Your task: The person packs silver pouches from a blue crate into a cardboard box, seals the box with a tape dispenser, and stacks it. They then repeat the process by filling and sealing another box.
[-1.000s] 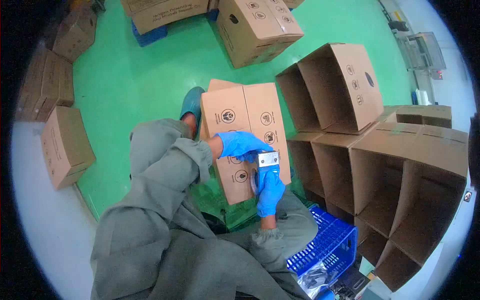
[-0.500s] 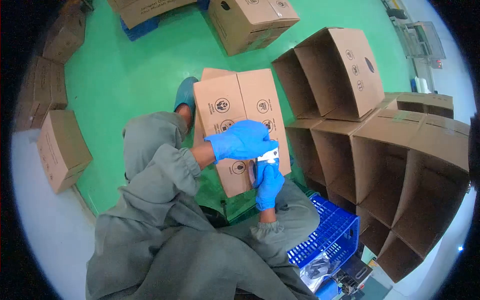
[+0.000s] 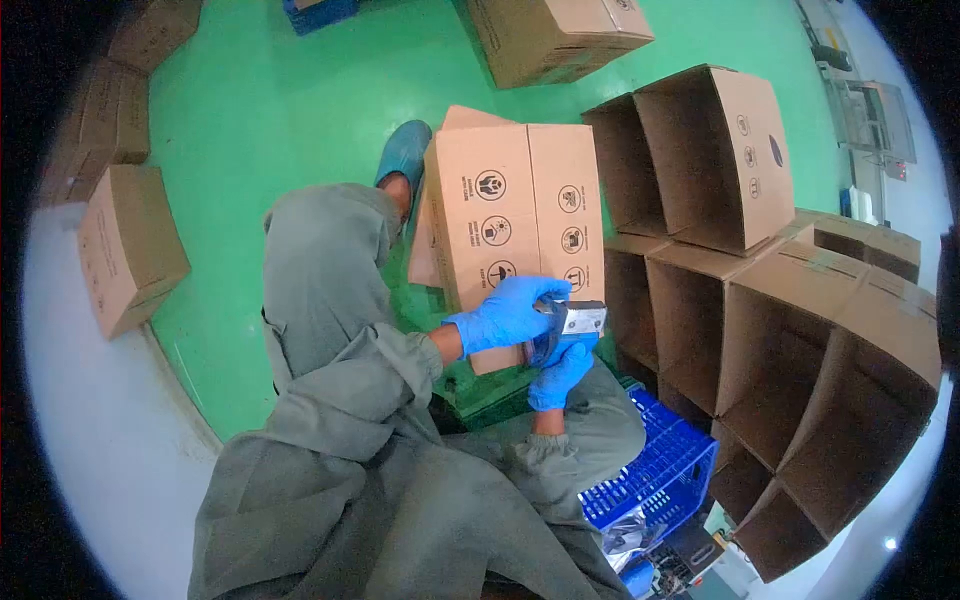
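A hand-held tape dispenser point(image 3: 586, 322) with a pale metal plate and a blue body is in front of me, over the near end of a flattened cardboard box point(image 3: 515, 200). My right hand point(image 3: 562, 378), in a blue glove, is wrapped round its lower part. From the left, my left hand point(image 3: 510, 312), gloved too, has its fingers closed at the dispenser's left end; whether they also pinch the tape is hidden. Printed with round handling symbols, the box lies between my leg and the stacked cartons, with another cardboard piece point(image 3: 428, 240) showing under its left side.
Open-sided cartons point(image 3: 770, 330) are stacked on the right. A blue plastic crate point(image 3: 650, 470) holding a clear bag stands by my right knee. More cartons point(image 3: 130, 250) sit along the left wall, and another carton point(image 3: 560, 40) is at the far side of the green floor point(image 3: 270, 110).
The dispenser has turned so its metal plate faces up and to the right. My left hand has shifted down and right, uncovering more of the plate. The whole view has swung slightly.
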A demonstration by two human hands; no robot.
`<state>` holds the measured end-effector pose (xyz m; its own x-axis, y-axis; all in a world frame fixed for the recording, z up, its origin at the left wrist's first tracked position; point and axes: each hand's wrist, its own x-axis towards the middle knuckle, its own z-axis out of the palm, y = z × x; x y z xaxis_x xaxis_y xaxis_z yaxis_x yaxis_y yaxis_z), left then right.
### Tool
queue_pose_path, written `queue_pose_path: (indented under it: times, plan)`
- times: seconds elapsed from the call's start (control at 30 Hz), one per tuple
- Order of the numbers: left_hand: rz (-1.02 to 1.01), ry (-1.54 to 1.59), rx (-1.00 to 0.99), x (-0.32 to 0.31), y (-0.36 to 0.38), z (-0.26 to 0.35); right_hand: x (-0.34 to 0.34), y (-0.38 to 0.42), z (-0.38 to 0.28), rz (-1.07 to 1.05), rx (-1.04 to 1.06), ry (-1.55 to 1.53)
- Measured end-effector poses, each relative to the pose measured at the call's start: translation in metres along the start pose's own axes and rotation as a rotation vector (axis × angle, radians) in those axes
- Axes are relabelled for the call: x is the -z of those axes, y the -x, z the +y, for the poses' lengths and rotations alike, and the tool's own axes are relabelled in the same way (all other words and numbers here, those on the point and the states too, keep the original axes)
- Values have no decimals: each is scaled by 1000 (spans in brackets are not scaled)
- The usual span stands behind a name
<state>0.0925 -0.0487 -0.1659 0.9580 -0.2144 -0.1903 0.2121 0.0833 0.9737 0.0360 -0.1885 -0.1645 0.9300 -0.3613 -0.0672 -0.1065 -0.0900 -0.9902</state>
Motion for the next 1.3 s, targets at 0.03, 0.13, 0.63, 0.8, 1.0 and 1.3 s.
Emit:
queue_pose_path:
  times: [0.03,0.13,0.63,0.8,1.0,1.3]
  plan:
    - [-2,5,0,-3,-2,-2,2,1,1,2,1,5]
    - [58,145,144,-2,-10,6,11,1,12,6,-55,21]
    - [-271,360,202,39,-29,24,4,-14,-20,-28,-176,-127]
    - [-97,232,253,34,-49,53,-9,-15,-31,-175,-230,31]
    - [247,-136,96,98,-111,56,-39,-31,-41,-100,-239,304]
    - [294,-635,123,254,-251,26,-117,-117,-65,-566,404,1306]
